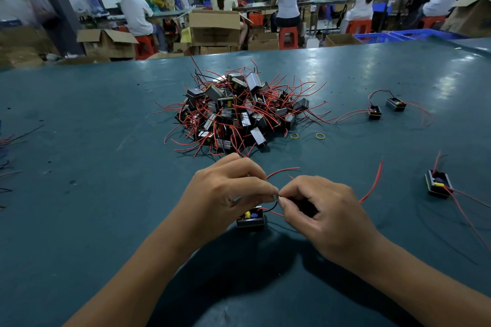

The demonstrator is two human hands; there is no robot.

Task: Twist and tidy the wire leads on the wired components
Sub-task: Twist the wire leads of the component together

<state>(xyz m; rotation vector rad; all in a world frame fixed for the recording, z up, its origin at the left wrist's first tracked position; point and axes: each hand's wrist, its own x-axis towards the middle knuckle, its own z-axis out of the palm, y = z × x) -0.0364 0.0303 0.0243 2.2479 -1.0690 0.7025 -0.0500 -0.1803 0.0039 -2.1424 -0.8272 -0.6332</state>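
Observation:
A small black box component [250,219] with yellow and blue parts hangs just below my hands, near the table's front. My left hand [225,191] and my right hand [318,210] meet fingertip to fingertip above it, both pinching its wire leads [281,170]; a black lead curves up from the box into the pinch, and red leads loop out to the right. A big pile of the same components [239,111] with tangled red wires lies in the middle of the green table [93,154].
Three single components lie to the right: one [437,185] at mid right, two [375,113] [396,104] farther back. Two yellow rubber bands [294,136] [320,136] lie by the pile. Loose wires [10,141] sit at the left edge. Seated people and cardboard boxes fill the background.

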